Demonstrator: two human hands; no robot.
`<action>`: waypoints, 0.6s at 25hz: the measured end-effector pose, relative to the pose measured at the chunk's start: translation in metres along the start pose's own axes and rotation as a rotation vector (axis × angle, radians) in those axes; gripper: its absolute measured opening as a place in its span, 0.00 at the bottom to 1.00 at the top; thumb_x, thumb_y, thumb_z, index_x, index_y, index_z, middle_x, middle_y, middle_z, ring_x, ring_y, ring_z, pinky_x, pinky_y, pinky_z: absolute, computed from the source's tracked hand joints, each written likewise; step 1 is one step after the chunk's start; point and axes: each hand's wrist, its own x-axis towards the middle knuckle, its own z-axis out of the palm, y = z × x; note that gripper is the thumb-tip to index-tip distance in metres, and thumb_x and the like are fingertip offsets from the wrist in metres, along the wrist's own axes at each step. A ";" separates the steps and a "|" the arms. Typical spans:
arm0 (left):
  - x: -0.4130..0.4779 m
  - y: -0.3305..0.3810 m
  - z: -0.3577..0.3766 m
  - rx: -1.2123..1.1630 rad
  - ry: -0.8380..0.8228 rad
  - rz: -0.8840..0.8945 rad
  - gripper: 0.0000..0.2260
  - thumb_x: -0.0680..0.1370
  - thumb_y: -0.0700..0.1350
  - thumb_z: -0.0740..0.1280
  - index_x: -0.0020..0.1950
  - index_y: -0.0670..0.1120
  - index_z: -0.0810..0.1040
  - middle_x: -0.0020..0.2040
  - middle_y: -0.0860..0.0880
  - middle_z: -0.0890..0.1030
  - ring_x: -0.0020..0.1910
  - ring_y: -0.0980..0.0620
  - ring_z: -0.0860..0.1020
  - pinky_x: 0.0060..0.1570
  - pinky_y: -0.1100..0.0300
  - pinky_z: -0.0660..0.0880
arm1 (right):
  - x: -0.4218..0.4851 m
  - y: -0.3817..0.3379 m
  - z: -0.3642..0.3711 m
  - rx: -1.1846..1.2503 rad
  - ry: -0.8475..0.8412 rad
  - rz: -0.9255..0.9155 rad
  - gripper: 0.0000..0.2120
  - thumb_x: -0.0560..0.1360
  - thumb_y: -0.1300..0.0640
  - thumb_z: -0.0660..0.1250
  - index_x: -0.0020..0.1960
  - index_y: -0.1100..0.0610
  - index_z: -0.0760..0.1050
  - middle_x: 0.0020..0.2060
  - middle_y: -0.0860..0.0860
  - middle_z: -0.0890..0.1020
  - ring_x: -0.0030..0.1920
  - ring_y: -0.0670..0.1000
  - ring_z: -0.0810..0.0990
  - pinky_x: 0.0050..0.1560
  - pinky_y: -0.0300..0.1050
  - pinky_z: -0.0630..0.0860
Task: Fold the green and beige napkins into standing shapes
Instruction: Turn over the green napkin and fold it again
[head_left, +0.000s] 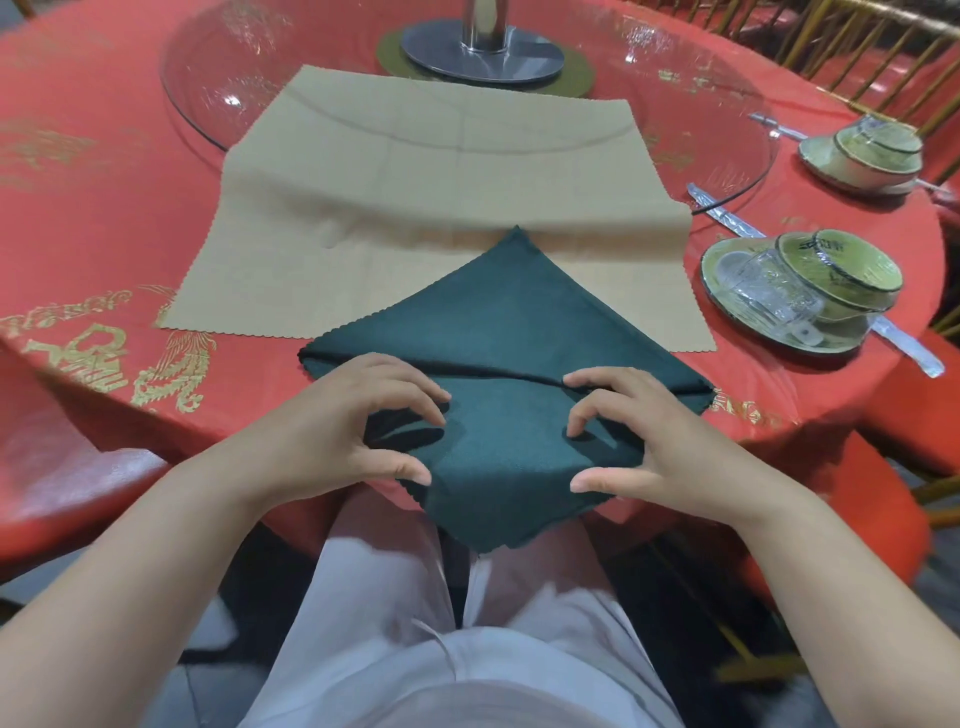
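Green napkin (519, 332) lies at 6 o'clock on the surface (104, 218), its tip over the beige napkin (426, 171). Left hand (358, 421) and right hand (660, 436) curl fingertips onto it; whether they grip, I cannot tell. Best to gather both sides evenly.

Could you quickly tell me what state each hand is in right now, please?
Left hand: open, arched fingertips touching the green napkin, thumb apart.
Right hand: open, arched fingertips on the same napkin, thumb apart.
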 end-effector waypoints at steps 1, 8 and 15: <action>0.000 -0.001 0.000 0.006 -0.002 -0.005 0.17 0.64 0.63 0.69 0.49 0.60 0.75 0.58 0.65 0.73 0.60 0.63 0.70 0.58 0.72 0.63 | 0.001 0.000 -0.001 0.028 -0.018 0.014 0.15 0.64 0.41 0.73 0.46 0.43 0.72 0.64 0.35 0.66 0.67 0.40 0.62 0.67 0.41 0.58; 0.005 -0.001 -0.005 -0.005 -0.008 -0.032 0.16 0.64 0.67 0.66 0.42 0.57 0.77 0.54 0.60 0.76 0.54 0.60 0.73 0.51 0.74 0.65 | 0.004 -0.001 -0.003 0.110 -0.049 0.092 0.05 0.69 0.49 0.72 0.38 0.43 0.75 0.62 0.31 0.66 0.66 0.37 0.61 0.63 0.28 0.55; 0.018 0.000 -0.022 -0.083 -0.120 -0.096 0.15 0.65 0.66 0.67 0.38 0.56 0.83 0.46 0.62 0.81 0.47 0.62 0.79 0.46 0.72 0.70 | 0.010 -0.006 -0.014 0.192 -0.028 0.145 0.05 0.67 0.43 0.69 0.37 0.44 0.78 0.54 0.35 0.74 0.60 0.39 0.70 0.60 0.33 0.62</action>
